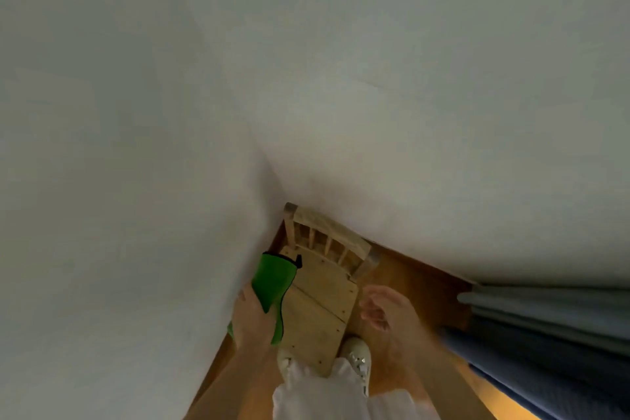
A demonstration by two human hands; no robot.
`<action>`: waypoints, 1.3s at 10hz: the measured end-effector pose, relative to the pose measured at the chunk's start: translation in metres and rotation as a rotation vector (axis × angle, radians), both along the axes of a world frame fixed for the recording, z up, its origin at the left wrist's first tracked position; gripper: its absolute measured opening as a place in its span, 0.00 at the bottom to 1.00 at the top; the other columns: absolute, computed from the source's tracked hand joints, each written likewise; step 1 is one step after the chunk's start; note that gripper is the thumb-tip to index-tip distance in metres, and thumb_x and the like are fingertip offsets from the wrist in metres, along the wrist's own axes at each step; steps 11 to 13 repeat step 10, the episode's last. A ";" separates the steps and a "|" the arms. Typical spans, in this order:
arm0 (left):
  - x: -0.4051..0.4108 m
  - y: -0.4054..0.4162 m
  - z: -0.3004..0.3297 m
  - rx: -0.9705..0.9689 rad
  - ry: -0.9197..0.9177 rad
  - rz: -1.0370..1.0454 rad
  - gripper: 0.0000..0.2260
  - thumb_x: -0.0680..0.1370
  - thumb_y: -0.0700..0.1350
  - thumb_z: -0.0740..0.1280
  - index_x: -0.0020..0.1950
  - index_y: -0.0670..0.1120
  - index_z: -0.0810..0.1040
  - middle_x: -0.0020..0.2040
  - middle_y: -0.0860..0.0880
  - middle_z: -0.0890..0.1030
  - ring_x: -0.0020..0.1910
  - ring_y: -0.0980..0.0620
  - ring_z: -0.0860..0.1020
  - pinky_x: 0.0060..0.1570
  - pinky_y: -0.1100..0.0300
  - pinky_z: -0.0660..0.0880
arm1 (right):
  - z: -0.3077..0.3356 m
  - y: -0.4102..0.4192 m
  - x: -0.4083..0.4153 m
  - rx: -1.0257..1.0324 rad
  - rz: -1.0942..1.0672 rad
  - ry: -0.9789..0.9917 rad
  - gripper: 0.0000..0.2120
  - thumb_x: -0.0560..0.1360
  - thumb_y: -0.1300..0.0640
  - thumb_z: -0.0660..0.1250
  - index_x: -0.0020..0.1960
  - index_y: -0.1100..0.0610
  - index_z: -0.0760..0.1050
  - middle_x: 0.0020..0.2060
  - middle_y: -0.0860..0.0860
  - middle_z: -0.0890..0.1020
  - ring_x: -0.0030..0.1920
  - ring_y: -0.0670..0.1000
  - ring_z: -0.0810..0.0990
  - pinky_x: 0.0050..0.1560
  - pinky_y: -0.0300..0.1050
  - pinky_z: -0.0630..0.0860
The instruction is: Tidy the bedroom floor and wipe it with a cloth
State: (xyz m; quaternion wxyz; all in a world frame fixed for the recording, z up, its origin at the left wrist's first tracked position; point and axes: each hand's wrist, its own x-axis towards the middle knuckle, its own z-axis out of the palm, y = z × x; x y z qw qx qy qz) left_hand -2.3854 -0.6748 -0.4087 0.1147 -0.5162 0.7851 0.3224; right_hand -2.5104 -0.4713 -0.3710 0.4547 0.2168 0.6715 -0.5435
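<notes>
Looking down into a room corner, lower centre of the frame. Left hand [253, 315] gripping a green cloth [273, 278] w/ dark edging — fingers curled round its lower part, cloth sticking up and away from the hand, hanging just beside the white wall [136, 147] at lower left. Right hand [376, 307] hovering lower centre-right, fingers loosely spread and relaxed, holding nothing — somewhat blurred. Sitting between the two hands: a small wooden chair [324, 297], backrest w/ spindles pushed into the corner where the two walls are meeting, slatted seat pointing toward the bottom of the frame. Cloth overlapping the chair's left edge in the picture; touching or not — can't tell. Standing at bottom centre: white shoes [358, 356] and white trouser legs [317, 392], right at the chair's near end. Showing around the chair: brown wooden floor [419, 280]. Hanging at lower right: grey-blue curtain [552, 314], folds reaching down toward the floor.
</notes>
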 end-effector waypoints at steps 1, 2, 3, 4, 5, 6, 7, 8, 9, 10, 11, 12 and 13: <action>-0.010 -0.002 -0.038 -0.061 -0.079 -0.022 0.27 0.74 0.41 0.66 0.71 0.40 0.62 0.61 0.39 0.73 0.58 0.41 0.73 0.55 0.47 0.73 | -0.036 -0.008 0.003 0.025 -0.008 -0.028 0.09 0.79 0.64 0.59 0.51 0.59 0.78 0.44 0.58 0.82 0.42 0.53 0.81 0.38 0.39 0.74; -0.024 -0.003 -0.070 -0.134 -0.139 0.016 0.28 0.73 0.37 0.66 0.72 0.39 0.61 0.63 0.38 0.72 0.60 0.39 0.71 0.59 0.46 0.69 | -0.069 -0.021 0.011 0.026 -0.012 -0.036 0.09 0.78 0.65 0.60 0.48 0.58 0.78 0.40 0.56 0.82 0.36 0.50 0.81 0.36 0.38 0.75; -0.034 -0.005 -0.107 -0.274 -0.097 -0.079 0.28 0.72 0.35 0.66 0.71 0.40 0.62 0.64 0.38 0.71 0.62 0.38 0.69 0.61 0.44 0.68 | -0.100 -0.037 0.015 0.059 0.042 -0.039 0.10 0.78 0.66 0.59 0.46 0.57 0.77 0.38 0.52 0.80 0.34 0.47 0.78 0.38 0.37 0.74; -0.037 0.001 -0.141 -0.283 -0.046 -0.140 0.30 0.72 0.32 0.65 0.73 0.42 0.63 0.67 0.39 0.69 0.64 0.37 0.67 0.62 0.41 0.65 | -0.127 -0.046 0.015 0.074 0.099 -0.037 0.11 0.78 0.68 0.57 0.45 0.57 0.76 0.36 0.52 0.79 0.28 0.43 0.77 0.33 0.35 0.72; -0.032 0.017 -0.177 -0.035 -0.136 -0.311 0.32 0.76 0.39 0.64 0.76 0.43 0.51 0.74 0.41 0.59 0.71 0.40 0.61 0.66 0.47 0.62 | -0.145 -0.050 0.018 0.099 0.127 -0.019 0.11 0.77 0.68 0.57 0.46 0.57 0.76 0.35 0.52 0.79 0.27 0.42 0.77 0.31 0.33 0.72; -0.012 0.035 -0.203 0.307 -0.311 -0.638 0.37 0.78 0.44 0.61 0.74 0.45 0.35 0.77 0.43 0.46 0.76 0.47 0.51 0.70 0.60 0.54 | -0.154 -0.054 0.020 0.106 0.163 -0.047 0.12 0.78 0.68 0.56 0.45 0.55 0.75 0.37 0.52 0.79 0.33 0.46 0.78 0.31 0.32 0.73; 0.003 0.043 -0.204 0.433 -0.391 -0.646 0.36 0.78 0.42 0.61 0.76 0.45 0.39 0.77 0.45 0.44 0.76 0.48 0.47 0.71 0.58 0.53 | -0.158 -0.055 0.021 0.117 0.191 -0.059 0.13 0.78 0.68 0.56 0.43 0.55 0.75 0.38 0.53 0.79 0.35 0.47 0.77 0.33 0.33 0.73; 0.007 0.037 -0.198 0.401 -0.376 -0.545 0.35 0.78 0.42 0.62 0.77 0.47 0.42 0.77 0.46 0.48 0.76 0.48 0.51 0.70 0.57 0.56 | -0.158 -0.058 0.018 0.114 0.196 -0.062 0.13 0.77 0.69 0.55 0.43 0.57 0.74 0.36 0.53 0.77 0.34 0.48 0.75 0.29 0.31 0.71; 0.000 0.024 -0.186 0.354 -0.261 -0.413 0.31 0.78 0.40 0.61 0.77 0.45 0.48 0.76 0.45 0.56 0.73 0.48 0.60 0.66 0.61 0.62 | -0.157 -0.062 0.015 0.112 0.201 -0.062 0.13 0.77 0.69 0.56 0.41 0.56 0.74 0.35 0.53 0.76 0.29 0.45 0.76 0.26 0.31 0.69; -0.010 0.008 -0.167 0.301 -0.152 -0.238 0.21 0.80 0.40 0.57 0.73 0.42 0.60 0.71 0.44 0.67 0.68 0.47 0.68 0.62 0.60 0.66 | -0.146 -0.066 0.013 0.105 0.198 -0.065 0.14 0.78 0.70 0.55 0.40 0.57 0.74 0.34 0.53 0.76 0.25 0.41 0.75 0.26 0.30 0.70; -0.010 0.008 -0.167 0.301 -0.152 -0.238 0.21 0.80 0.40 0.57 0.73 0.42 0.60 0.71 0.44 0.67 0.68 0.47 0.68 0.62 0.60 0.66 | -0.146 -0.066 0.013 0.105 0.198 -0.065 0.14 0.78 0.70 0.55 0.40 0.57 0.74 0.34 0.53 0.76 0.25 0.41 0.75 0.26 0.30 0.70; -0.010 0.008 -0.167 0.301 -0.152 -0.238 0.21 0.80 0.40 0.57 0.73 0.42 0.60 0.71 0.44 0.67 0.68 0.47 0.68 0.62 0.60 0.66 | -0.146 -0.066 0.013 0.105 0.198 -0.065 0.14 0.78 0.70 0.55 0.40 0.57 0.74 0.34 0.53 0.76 0.25 0.41 0.75 0.26 0.30 0.70; -0.010 0.008 -0.167 0.301 -0.152 -0.238 0.21 0.80 0.40 0.57 0.73 0.42 0.60 0.71 0.44 0.67 0.68 0.47 0.68 0.62 0.60 0.66 | -0.146 -0.066 0.013 0.105 0.198 -0.065 0.14 0.78 0.70 0.55 0.40 0.57 0.74 0.34 0.53 0.76 0.25 0.41 0.75 0.26 0.30 0.70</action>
